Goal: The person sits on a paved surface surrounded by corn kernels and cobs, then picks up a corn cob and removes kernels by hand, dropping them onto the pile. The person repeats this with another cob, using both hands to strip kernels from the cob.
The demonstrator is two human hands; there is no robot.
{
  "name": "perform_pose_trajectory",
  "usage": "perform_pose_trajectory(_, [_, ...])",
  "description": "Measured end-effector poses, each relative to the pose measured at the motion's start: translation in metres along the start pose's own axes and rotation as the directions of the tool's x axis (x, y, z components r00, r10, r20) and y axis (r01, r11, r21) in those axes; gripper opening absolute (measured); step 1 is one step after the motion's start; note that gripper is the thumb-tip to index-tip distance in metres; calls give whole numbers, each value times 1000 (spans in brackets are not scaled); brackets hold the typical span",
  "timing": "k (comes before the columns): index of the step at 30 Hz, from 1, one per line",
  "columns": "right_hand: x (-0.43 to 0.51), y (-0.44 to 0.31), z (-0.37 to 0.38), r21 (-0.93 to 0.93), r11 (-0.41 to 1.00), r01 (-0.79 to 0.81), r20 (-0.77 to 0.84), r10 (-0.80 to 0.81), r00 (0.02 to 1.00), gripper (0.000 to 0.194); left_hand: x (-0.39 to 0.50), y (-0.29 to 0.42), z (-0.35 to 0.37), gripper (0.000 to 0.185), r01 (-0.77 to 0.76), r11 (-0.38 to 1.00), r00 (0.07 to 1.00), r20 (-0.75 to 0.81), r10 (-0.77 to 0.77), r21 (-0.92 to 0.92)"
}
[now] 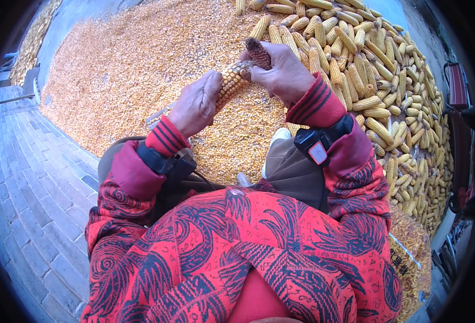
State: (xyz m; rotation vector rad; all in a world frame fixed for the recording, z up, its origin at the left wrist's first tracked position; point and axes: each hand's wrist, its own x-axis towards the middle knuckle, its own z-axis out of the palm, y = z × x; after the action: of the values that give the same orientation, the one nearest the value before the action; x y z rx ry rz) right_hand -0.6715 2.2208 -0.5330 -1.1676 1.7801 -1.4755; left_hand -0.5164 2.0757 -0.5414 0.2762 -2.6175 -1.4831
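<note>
My left hand (199,101) is wrapped around the lower end of a yellow corn ear (232,84), which tilts up to the right. Some kernels still sit in rows on it, and its upper tip looks frayed. In my right hand (283,70) is a bare reddish corncob (258,53) with a dark end poking up between thumb and fingers. The right thumb presses at the tip of the ear, where cob and ear meet. Beneath both hands spreads a thick layer of loose corn kernels (140,60). The palm sides of both hands are hidden.
A large heap of unshelled corn ears (366,72) rises on the right. Grey paving bricks (39,194) lie to the left. A patterned yellow-brown sack (411,258) bearing writing is at my right side. A red object (457,87) stands beyond the heap. My white shoe (279,135) rests among kernels.
</note>
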Motion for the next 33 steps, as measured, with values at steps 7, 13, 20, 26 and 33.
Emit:
perform_pose_trajectory(7, [-4, -6, -3, -45, 997, -55, 125, 60, 990, 20, 2, 0, 0, 41, -55, 998, 998, -12, 56, 24])
perform_pose_trajectory(13, [-3, -5, -6, -87, 995, -53, 202, 70, 977, 17, -2, 12, -3, 41, 301, 925, 949, 167, -267, -232])
perform_pose_trajectory(20, [-5, -10, -2, -236, 971, 29, 102, -5, 995, 12, 0, 12, -3, 36, 156, 983, 979, 149, -140, -98])
perform_pose_trajectory(26, [-3, -10, -4, -133, 991, 4, 121, 13, 993, 19, 0, 7, -3, 32, 63, 998, 990, 124, -63, 8])
perform_pose_trajectory(33, [-2, -3, 1, -194, 981, 15, 117, 8, 993, 15, 0, 9, -3, 43, 183, 980, 976, 138, -171, -75])
